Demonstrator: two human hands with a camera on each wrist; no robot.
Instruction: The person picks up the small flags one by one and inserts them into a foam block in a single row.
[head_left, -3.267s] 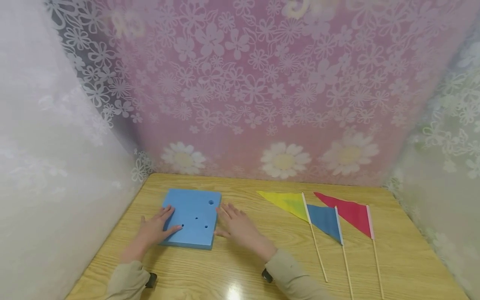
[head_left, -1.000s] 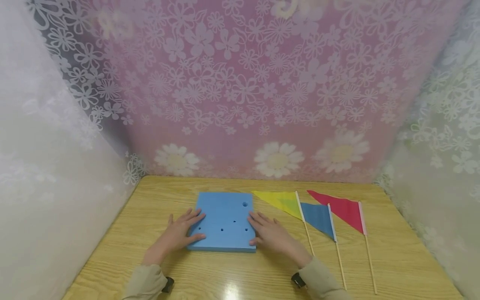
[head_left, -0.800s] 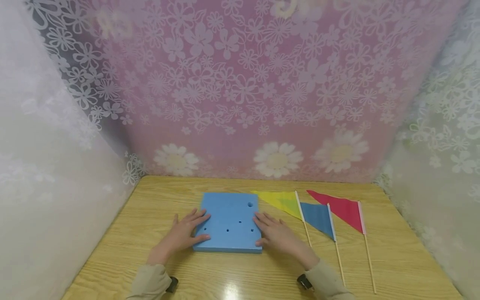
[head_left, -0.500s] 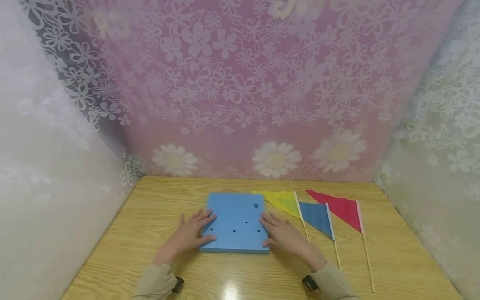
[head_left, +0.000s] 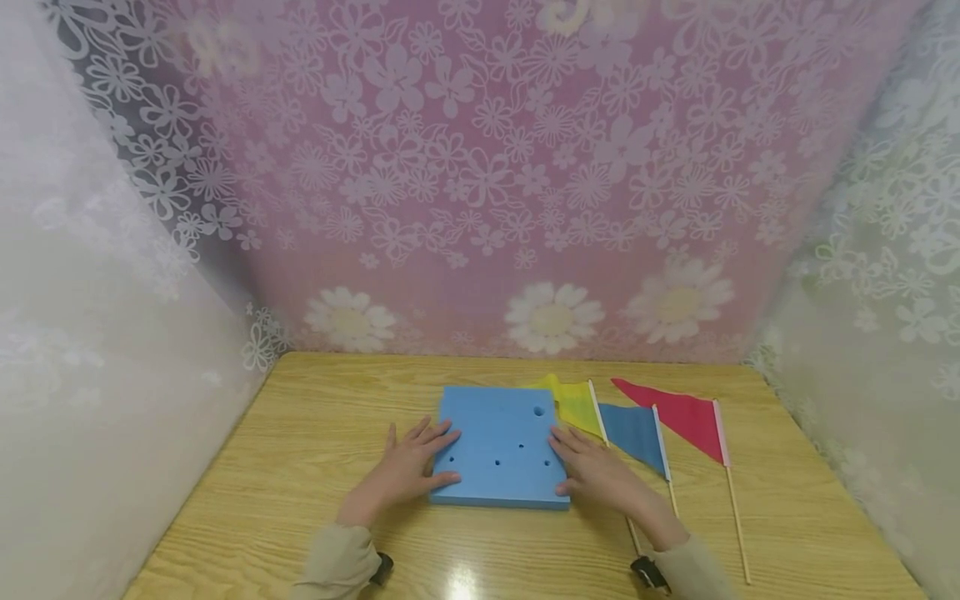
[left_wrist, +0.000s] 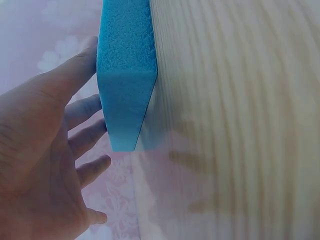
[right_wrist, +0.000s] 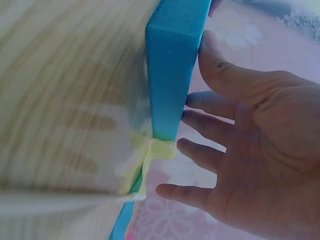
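Observation:
A flat blue foam block (head_left: 487,425) with several small holes in its top lies on the table. Along its left edge rests my left hand (head_left: 401,471), thumb and fingers spread with the tips on the top face. My right hand (head_left: 603,479) touches the right edge in the same way. In both wrist views the fingers look nearly straight, and neither hand is wrapped round the foam. The block's right side meets the yellow pennant flag (head_left: 579,407), whose cloth is bunched up and whose tip is hidden. My right forearm covers part of its stick.
Right of the yellow flag lie a blue pennant flag (head_left: 636,432) and a red pennant flag (head_left: 690,423), both on thin wooden sticks. The wooden table (head_left: 315,417) is enclosed by a pink floral backdrop (head_left: 450,208) and pale side curtains.
Both hands have slid the foam block rightwards across the table, from the left side to near the middle. The yellow flag's cloth has become crumpled against it.

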